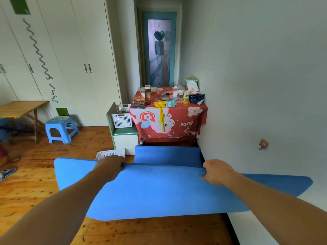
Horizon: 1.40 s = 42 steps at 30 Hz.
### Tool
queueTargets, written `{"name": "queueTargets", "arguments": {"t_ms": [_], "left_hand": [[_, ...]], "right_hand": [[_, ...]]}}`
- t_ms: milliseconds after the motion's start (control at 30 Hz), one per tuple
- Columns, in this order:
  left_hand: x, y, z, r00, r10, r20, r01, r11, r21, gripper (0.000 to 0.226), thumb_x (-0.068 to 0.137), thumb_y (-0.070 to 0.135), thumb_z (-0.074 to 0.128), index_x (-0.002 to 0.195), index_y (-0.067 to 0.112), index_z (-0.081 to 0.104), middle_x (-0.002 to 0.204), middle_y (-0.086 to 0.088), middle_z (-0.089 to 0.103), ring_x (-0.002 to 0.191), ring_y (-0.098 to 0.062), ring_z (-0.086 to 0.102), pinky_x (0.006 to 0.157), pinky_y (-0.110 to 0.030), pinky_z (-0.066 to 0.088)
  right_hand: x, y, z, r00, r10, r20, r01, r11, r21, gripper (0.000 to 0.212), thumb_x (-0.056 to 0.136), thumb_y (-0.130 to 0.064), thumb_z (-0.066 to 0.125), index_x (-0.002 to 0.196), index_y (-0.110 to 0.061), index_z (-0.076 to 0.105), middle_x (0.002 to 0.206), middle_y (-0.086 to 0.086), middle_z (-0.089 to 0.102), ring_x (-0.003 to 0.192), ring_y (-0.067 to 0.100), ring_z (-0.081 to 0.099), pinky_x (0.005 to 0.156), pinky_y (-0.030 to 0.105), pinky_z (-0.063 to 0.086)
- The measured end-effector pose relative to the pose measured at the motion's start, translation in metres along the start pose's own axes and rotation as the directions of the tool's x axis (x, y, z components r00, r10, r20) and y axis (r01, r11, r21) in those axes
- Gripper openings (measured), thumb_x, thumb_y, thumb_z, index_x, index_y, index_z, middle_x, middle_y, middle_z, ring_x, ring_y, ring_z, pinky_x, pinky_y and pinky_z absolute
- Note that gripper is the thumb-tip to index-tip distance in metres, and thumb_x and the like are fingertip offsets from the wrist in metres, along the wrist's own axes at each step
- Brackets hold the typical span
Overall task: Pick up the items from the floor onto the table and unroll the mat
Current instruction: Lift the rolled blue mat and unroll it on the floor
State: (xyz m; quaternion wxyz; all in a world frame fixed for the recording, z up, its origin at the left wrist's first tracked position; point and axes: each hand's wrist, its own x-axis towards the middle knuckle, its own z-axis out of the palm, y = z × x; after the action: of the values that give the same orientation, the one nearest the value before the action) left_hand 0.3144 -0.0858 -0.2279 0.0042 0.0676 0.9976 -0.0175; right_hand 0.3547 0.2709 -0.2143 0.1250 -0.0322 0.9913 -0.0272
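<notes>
Between the two hands, the blue mat point(164, 190) hangs lifted above the wooden floor point(35, 183), its held edge running left to right across the person. Left hand point(110, 167) and right hand point(216, 172) each pinch that edge, both grips closed on it, arms stretched forward, roughly level. Beyond the grips, away from the person, the mat's far part lies toward the cloth-covered bench point(169, 119). Judgement: long axis runs forward from the grips; neither hand nearer.
</notes>
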Motion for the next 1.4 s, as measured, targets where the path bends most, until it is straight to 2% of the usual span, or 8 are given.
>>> {"name": "queueTargets", "arguments": {"t_ms": [233, 433, 633, 733, 833, 900, 1033, 1400], "left_hand": [[-0.040, 0.010, 0.012, 0.997, -0.065, 0.036, 0.066, 0.998, -0.022, 0.020, 0.093, 0.029, 0.048, 0.105, 0.018, 0.059, 0.109, -0.004, 0.064, 0.099, -0.022, 0.059, 0.070, -0.026, 0.039], [-0.060, 0.015, 0.024, 0.998, -0.027, 0.059, 0.025, 0.999, 0.036, 0.017, 0.091, 0.034, 0.051, 0.099, 0.022, 0.060, 0.106, 0.000, 0.063, 0.086, -0.017, 0.052, 0.069, -0.027, 0.039], [-0.068, 0.015, 0.029, 0.942, 0.062, 0.331, -0.074, 0.997, 0.025, 0.022, 0.086, 0.037, 0.057, 0.100, 0.022, 0.063, 0.100, 0.002, 0.061, 0.093, -0.018, 0.056, 0.068, -0.027, 0.038], [-0.073, 0.016, 0.032, 0.832, 0.081, 0.548, -0.071, 0.997, -0.040, 0.032, 0.078, 0.047, 0.061, 0.099, 0.023, 0.068, 0.097, 0.006, 0.056, 0.095, -0.018, 0.056, 0.075, -0.028, 0.042], [-0.074, 0.019, 0.026, 0.823, 0.069, 0.564, -0.055, 0.998, -0.043, 0.045, 0.078, 0.058, 0.056, 0.106, 0.024, 0.066, 0.112, 0.003, 0.061, 0.100, -0.018, 0.055, 0.079, -0.029, 0.043], [-0.070, 0.021, 0.019, 0.854, 0.082, 0.513, -0.055, 0.996, -0.068, 0.051, 0.081, 0.058, 0.054, 0.120, 0.025, 0.059, 0.129, 0.003, 0.056, 0.115, -0.018, 0.052, 0.091, -0.031, 0.043], [-0.064, 0.026, 0.004, 0.890, 0.078, 0.449, -0.026, 0.992, -0.121, 0.063, 0.083, 0.056, 0.053, 0.139, 0.031, 0.038, 0.148, 0.004, 0.038, 0.134, -0.020, 0.037, 0.107, -0.035, 0.034], [-0.055, 0.034, -0.019, 0.928, 0.045, 0.371, 0.025, 0.983, -0.182, 0.077, 0.083, 0.056, 0.055, 0.146, 0.036, 0.016, 0.155, 0.004, 0.026, 0.140, -0.023, 0.028, 0.110, -0.038, 0.029]], "right_hand": [[-0.022, 0.007, 0.008, 0.998, -0.068, 0.004, 0.068, 0.997, -0.026, 0.028, 0.086, -0.031, 0.055, 0.067, -0.022, 0.037, 0.075, -0.004, 0.047, 0.076, 0.017, 0.051, 0.058, 0.024, 0.038], [-0.044, 0.009, 0.020, 0.999, -0.050, 0.010, 0.050, 0.998, -0.045, 0.021, 0.089, -0.030, 0.053, 0.074, -0.020, 0.042, 0.075, -0.004, 0.046, 0.079, 0.018, 0.052, 0.066, 0.029, 0.042], [-0.058, 0.007, 0.026, 0.966, 0.000, 0.259, 0.032, 0.993, -0.117, 0.023, 0.088, -0.029, 0.056, 0.095, -0.008, 0.062, 0.088, 0.003, 0.058, 0.078, 0.018, 0.052, 0.070, 0.031, 0.045], [-0.062, 0.002, 0.028, 0.884, -0.005, 0.468, 0.092, 0.982, -0.164, 0.026, 0.086, -0.032, 0.060, 0.076, -0.007, 0.062, 0.074, 0.002, 0.054, 0.074, 0.020, 0.053, 0.073, 0.034, 0.046], [-0.064, -0.003, 0.018, 0.892, -0.016, 0.452, 0.093, 0.985, -0.148, 0.041, 0.085, -0.045, 0.058, 0.060, -0.014, 0.047, 0.067, -0.001, 0.046, 0.071, 0.020, 0.048, 0.068, 0.032, 0.043], [-0.062, -0.008, 0.008, 0.925, -0.050, 0.376, 0.097, 0.990, -0.106, 0.044, 0.088, -0.051, 0.051, 0.071, -0.011, 0.053, 0.076, 0.001, 0.048, 0.074, 0.020, 0.047, 0.067, 0.030, 0.040], [-0.062, -0.014, -0.006, 0.956, -0.070, 0.286, 0.101, 0.991, -0.092, 0.064, 0.090, -0.056, 0.044, 0.134, -0.010, 0.047, 0.139, 0.005, 0.045, 0.124, 0.024, 0.045, 0.103, 0.038, 0.039], [-0.052, -0.009, -0.009, 0.983, -0.049, 0.178, 0.047, 0.999, 0.014, 0.079, 0.086, -0.061, 0.048, 0.147, -0.019, 0.022, 0.155, 0.003, 0.024, 0.138, 0.024, 0.029, 0.110, 0.037, 0.029]]}}
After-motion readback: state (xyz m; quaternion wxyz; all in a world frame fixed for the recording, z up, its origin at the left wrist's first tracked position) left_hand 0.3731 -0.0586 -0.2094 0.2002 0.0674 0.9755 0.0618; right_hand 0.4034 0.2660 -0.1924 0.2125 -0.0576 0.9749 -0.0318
